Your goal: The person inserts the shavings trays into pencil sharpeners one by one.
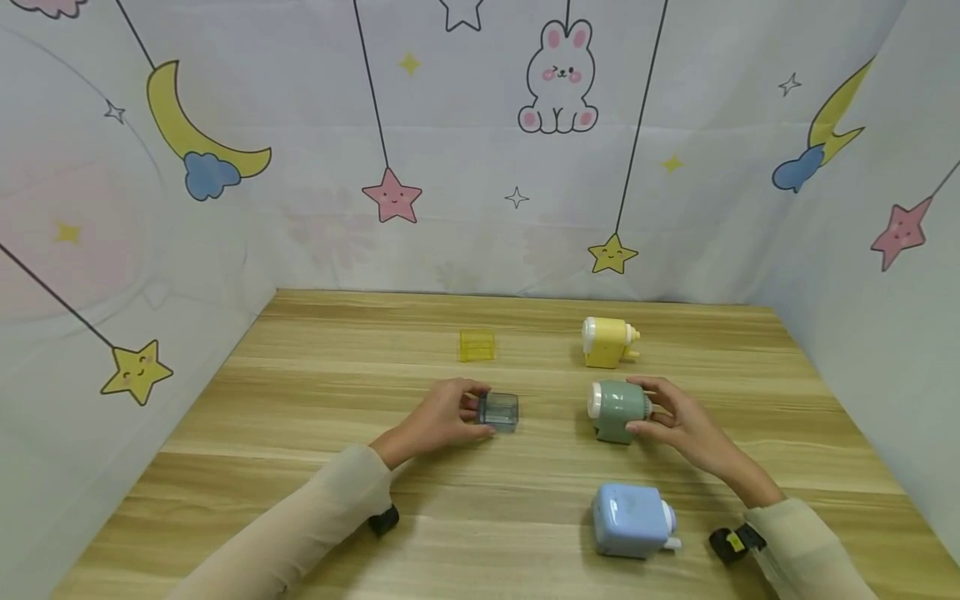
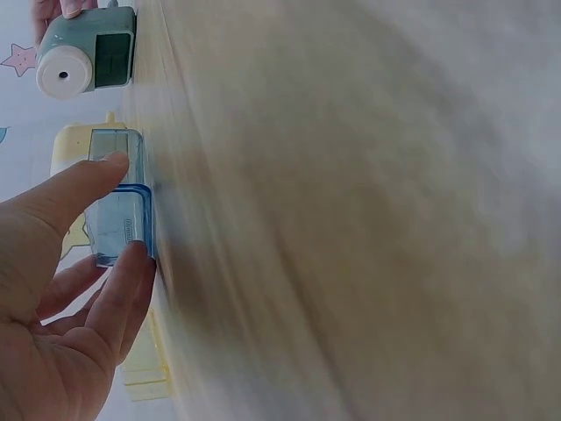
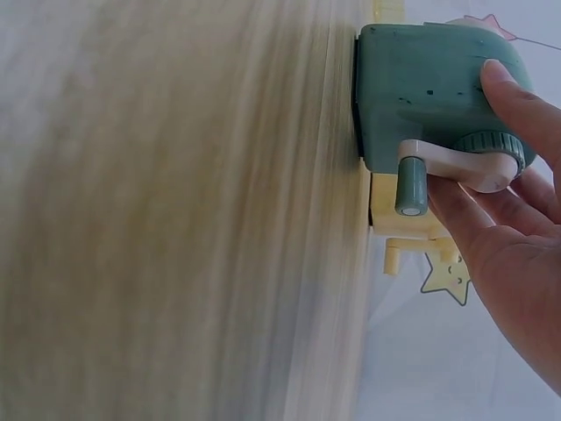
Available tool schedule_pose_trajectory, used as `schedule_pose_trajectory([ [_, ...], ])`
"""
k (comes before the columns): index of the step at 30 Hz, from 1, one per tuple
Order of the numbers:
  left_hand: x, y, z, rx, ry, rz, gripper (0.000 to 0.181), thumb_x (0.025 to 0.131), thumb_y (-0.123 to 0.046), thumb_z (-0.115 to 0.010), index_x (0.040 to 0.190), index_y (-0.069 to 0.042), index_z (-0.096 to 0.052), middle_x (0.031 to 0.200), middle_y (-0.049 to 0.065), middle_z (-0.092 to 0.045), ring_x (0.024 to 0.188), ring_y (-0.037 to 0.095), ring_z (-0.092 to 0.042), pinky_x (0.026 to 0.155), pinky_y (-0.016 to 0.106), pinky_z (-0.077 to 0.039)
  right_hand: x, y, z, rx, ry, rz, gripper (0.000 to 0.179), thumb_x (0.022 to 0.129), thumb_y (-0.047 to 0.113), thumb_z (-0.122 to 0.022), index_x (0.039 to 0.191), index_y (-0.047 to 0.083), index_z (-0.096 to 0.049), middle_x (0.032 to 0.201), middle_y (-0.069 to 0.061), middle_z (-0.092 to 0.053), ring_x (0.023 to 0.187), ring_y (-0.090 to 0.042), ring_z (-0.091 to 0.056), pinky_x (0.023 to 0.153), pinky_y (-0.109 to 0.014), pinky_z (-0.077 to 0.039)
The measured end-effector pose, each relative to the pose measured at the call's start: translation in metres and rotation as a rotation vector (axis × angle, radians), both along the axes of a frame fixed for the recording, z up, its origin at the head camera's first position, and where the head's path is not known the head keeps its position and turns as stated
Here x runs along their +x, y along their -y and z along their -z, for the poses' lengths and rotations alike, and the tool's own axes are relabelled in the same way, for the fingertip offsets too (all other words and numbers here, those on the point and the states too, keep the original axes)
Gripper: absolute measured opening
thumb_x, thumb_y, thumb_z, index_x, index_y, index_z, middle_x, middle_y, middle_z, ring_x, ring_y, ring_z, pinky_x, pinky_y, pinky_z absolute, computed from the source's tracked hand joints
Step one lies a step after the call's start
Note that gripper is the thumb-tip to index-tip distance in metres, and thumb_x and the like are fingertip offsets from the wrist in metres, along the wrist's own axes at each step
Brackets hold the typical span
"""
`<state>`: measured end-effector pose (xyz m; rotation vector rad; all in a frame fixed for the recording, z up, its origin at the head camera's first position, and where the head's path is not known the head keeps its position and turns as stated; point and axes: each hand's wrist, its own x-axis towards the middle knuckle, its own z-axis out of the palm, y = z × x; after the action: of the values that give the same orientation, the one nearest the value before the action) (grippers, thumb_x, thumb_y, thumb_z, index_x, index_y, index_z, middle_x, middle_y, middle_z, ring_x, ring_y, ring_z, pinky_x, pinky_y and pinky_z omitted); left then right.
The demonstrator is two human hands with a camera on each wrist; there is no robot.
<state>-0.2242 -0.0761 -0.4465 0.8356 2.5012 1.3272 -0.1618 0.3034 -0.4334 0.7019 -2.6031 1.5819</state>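
My left hand (image 1: pixel 444 417) pinches a clear bluish shavings drawer (image 1: pixel 502 412) between thumb and fingers, low over the wooden table. In the left wrist view, the thumb presses one side of the drawer (image 2: pixel 123 219) and the fingertips the other. To the right, my right hand (image 1: pixel 681 423) grips a green crank pencil sharpener (image 1: pixel 619 408) near its crank end. The sharpener's white round front faces left, and a dark rectangular opening (image 2: pixel 112 60) shows in its body. In the right wrist view, its crank handle (image 3: pixel 412 186) sticks out beside the fingers.
A yellow sharpener (image 1: pixel 604 343) stands behind the green one, and a clear yellow drawer (image 1: pixel 477 345) lies at the back middle. Nearer the front right is a blue sharpener (image 1: pixel 632 522). Printed cloth walls (image 1: pixel 465 250) border the wooden table (image 1: pixel 315 375).
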Motion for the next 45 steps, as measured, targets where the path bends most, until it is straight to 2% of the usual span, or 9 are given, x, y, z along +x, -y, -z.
schedule_pose_trajectory([
  [2, -0.001, -0.002, 0.000, -0.003, 0.004, 0.002, 0.062, 0.077, -0.009, -0.088, 0.128, 0.011, -0.058, 0.119, 0.022, -0.064, 0.100, 0.028, -0.067, 0.081, 0.023, -0.057, 0.000, -0.001, 0.000, 0.000, 0.000, -0.001, 0.062, 0.090, 0.001, -0.073, 0.142, -0.010, -0.041, 0.139, -0.028, -0.047, 0.125, -0.040, -0.048, 0.096, -0.025, -0.050],
  [5, -0.001, -0.006, 0.000, -0.008, 0.010, 0.000, 0.063, 0.077, -0.010, -0.088, 0.128, 0.011, -0.058, 0.119, 0.021, -0.064, 0.099, 0.027, -0.067, 0.080, 0.022, -0.057, -0.001, -0.002, 0.001, -0.004, 0.000, -0.004, 0.061, 0.090, 0.001, -0.073, 0.142, -0.008, -0.042, 0.138, -0.027, -0.047, 0.124, -0.023, -0.053, 0.096, -0.025, -0.050],
  [8, -0.002, -0.009, 0.000, -0.006, 0.015, 0.000, 0.062, 0.077, -0.011, -0.088, 0.128, 0.010, -0.059, 0.119, 0.020, -0.064, 0.099, 0.026, -0.067, 0.080, 0.022, -0.057, -0.002, -0.003, 0.001, -0.011, 0.001, -0.014, 0.061, 0.090, 0.001, -0.073, 0.142, -0.008, -0.042, 0.138, -0.027, -0.047, 0.121, -0.005, -0.052, 0.096, -0.024, -0.049],
  [10, -0.001, -0.011, -0.001, -0.003, 0.014, 0.002, 0.062, 0.077, -0.011, -0.088, 0.128, 0.010, -0.059, 0.119, 0.020, -0.064, 0.099, 0.026, -0.067, 0.080, 0.022, -0.057, -0.002, -0.004, 0.001, -0.017, 0.004, -0.019, 0.061, 0.090, 0.001, -0.072, 0.142, -0.009, -0.042, 0.137, -0.027, -0.047, 0.119, 0.000, -0.051, 0.097, -0.023, -0.049],
  [15, -0.001, -0.015, -0.001, 0.001, 0.019, 0.002, 0.062, 0.077, -0.010, -0.088, 0.128, 0.010, -0.059, 0.119, 0.020, -0.064, 0.099, 0.026, -0.067, 0.080, 0.023, -0.058, -0.003, -0.005, 0.001, -0.015, 0.002, -0.018, 0.062, 0.089, 0.000, -0.074, 0.141, -0.010, -0.042, 0.137, -0.027, -0.048, 0.120, -0.003, -0.052, 0.096, -0.024, -0.050],
  [23, 0.000, -0.021, -0.002, -0.013, 0.021, 0.003, 0.062, 0.076, -0.010, -0.088, 0.127, 0.010, -0.059, 0.119, 0.021, -0.064, 0.099, 0.027, -0.067, 0.080, 0.022, -0.058, -0.002, -0.005, -0.001, 0.011, -0.001, -0.010, 0.062, 0.089, 0.002, -0.074, 0.142, -0.007, -0.043, 0.135, -0.026, -0.050, 0.121, -0.040, -0.052, 0.095, -0.025, -0.050],
  [25, 0.000, -0.023, -0.003, -0.019, 0.022, 0.003, 0.062, 0.076, -0.009, -0.088, 0.127, 0.010, -0.059, 0.119, 0.021, -0.064, 0.100, 0.027, -0.067, 0.080, 0.022, -0.058, -0.001, -0.005, -0.002, 0.010, 0.000, -0.009, 0.062, 0.089, 0.001, -0.074, 0.141, -0.008, -0.043, 0.135, -0.026, -0.050, 0.121, -0.035, -0.054, 0.095, -0.025, -0.050],
  [31, 0.000, -0.026, -0.004, -0.028, 0.017, 0.003, 0.061, 0.076, -0.010, -0.089, 0.126, 0.010, -0.060, 0.117, 0.020, -0.065, 0.098, 0.027, -0.067, 0.079, 0.022, -0.058, -0.002, -0.004, -0.002, -0.001, 0.000, -0.015, 0.062, 0.088, 0.001, -0.075, 0.141, -0.008, -0.043, 0.134, -0.026, -0.052, 0.116, -0.001, -0.055, 0.094, -0.025, -0.052],
  [45, -0.001, -0.033, -0.003, -0.052, 0.005, -0.005, 0.062, 0.075, -0.010, -0.089, 0.126, 0.010, -0.060, 0.116, 0.019, -0.066, 0.098, 0.026, -0.067, 0.079, 0.021, -0.057, -0.003, -0.002, -0.003, -0.002, 0.001, -0.015, 0.063, 0.087, 0.000, -0.076, 0.140, -0.010, -0.043, 0.132, -0.025, -0.054, 0.114, 0.000, -0.056, 0.093, -0.023, -0.052],
])
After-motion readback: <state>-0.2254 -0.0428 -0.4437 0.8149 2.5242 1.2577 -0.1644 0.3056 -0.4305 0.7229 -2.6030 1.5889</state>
